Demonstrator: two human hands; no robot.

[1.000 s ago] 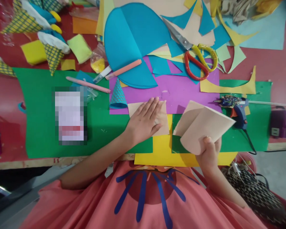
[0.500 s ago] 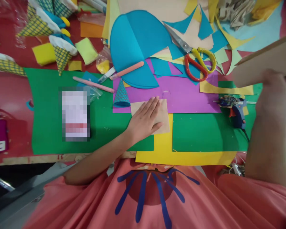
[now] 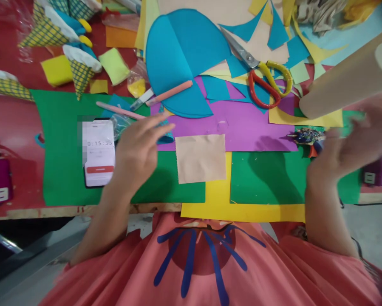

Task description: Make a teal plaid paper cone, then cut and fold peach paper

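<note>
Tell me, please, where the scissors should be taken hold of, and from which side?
Best by the red loop and the yellow loop, coming from the person's near right. The scissors lie on paper scraps with both loops toward that side and the blades pointing away to the left, so the grip should stay clear of the edges.

Beige square [image 3: 200,159] – flat between left hand [image 3: 138,148] and right hand [image 3: 352,140].

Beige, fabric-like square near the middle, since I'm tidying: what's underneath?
The beige square overlaps the flat purple sheet, left-hand green sheet and flat yellow sheet; anything wholly beneath is hidden.
</note>
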